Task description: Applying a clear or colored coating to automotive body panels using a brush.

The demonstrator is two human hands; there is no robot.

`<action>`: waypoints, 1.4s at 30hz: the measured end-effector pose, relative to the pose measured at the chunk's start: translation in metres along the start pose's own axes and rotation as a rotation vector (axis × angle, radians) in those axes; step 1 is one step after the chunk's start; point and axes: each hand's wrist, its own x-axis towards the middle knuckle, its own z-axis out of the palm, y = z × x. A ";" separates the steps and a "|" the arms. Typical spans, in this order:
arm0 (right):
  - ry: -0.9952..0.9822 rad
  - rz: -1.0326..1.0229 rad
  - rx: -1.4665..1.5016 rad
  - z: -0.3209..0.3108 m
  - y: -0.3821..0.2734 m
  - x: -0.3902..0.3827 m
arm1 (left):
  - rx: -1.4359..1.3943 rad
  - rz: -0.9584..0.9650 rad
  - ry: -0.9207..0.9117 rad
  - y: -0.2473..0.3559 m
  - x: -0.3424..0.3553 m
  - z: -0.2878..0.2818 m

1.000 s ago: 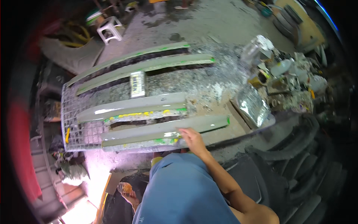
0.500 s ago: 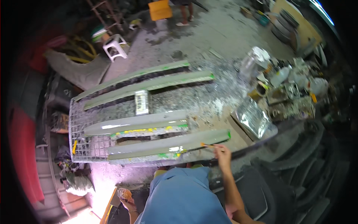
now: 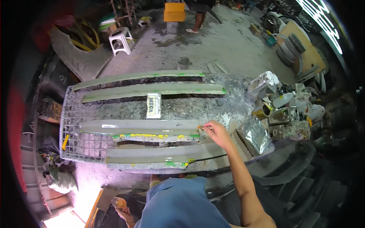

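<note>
My right hand pinches a thin brush, its orange-brown tip at the right end of a glossy grey strip. That strip has yellow and green patches along its near edge. Nearer to me lies another glossy grey strip, partly behind my right forearm. At the lower left, my left hand is wrapped round a clear container with amber contents. Two more long grey-green strips, a nearer one and a farther one, lie across the far side of the table.
A rectangular tin lies between the strips. Wire mesh covers the table's left end. Cans, bottles and a foil-covered box crowd its right. Beyond stand a white stool and another person's legs.
My right hand has moved away from me and left with the brush, from the nearest strip to the one behind it. My left hand still holds the container. The view has shifted.
</note>
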 end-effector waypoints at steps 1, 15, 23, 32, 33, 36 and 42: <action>-0.101 -0.017 -0.081 0.000 -0.007 0.009 | -0.003 -0.004 0.021 -0.001 0.003 -0.007; -0.435 -0.036 -0.434 0.023 0.007 0.056 | -0.027 -0.026 0.150 -0.020 0.009 -0.022; -0.182 0.010 -0.237 0.024 -0.001 0.048 | -0.059 -0.001 0.074 -0.004 0.014 -0.004; -0.614 -0.275 -0.640 0.051 -0.002 0.072 | -0.084 -0.030 0.146 -0.004 0.010 0.004; -0.617 -0.275 -0.596 0.058 -0.007 0.072 | -0.103 -0.033 0.174 -0.003 0.009 0.010; -0.616 -0.208 -0.426 0.093 -0.036 0.080 | -0.145 -0.034 0.248 -0.001 0.003 0.006; -0.674 -0.305 -0.540 0.160 -0.080 0.106 | -0.203 -0.008 0.286 -0.003 0.001 -0.015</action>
